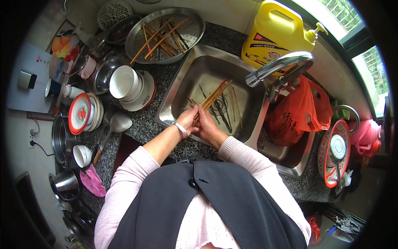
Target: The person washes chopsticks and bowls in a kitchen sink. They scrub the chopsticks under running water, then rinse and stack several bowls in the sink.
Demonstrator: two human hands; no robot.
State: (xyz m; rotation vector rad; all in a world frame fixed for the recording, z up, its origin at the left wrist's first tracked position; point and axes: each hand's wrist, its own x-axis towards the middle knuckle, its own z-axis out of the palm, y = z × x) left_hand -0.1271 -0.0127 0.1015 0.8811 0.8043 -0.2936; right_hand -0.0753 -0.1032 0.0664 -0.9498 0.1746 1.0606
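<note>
Between my two hands is a bundle of wooden chopsticks (217, 93), one of them red-tipped, slanting up and to the right over the left sink basin (192, 81). My left hand (187, 120), with a silver bangle at its wrist, closes around the lower part of the bundle. My right hand (209, 125) presses against it from the other side, and the lower ends are partly hidden by the fingers. Dark chopsticks (223, 116) and a few thin wooden chopsticks (235, 104) lie on the basin floor below.
A perforated steel tray (194, 29) holds more chopsticks behind the basin. The chrome faucet (279, 67) arches in from the right, beside a yellow detergent jug (276, 34). A red plastic bag (289, 115) fills the smaller basin. Stacked bowls (124, 82) and a ladle (120, 122) stand left.
</note>
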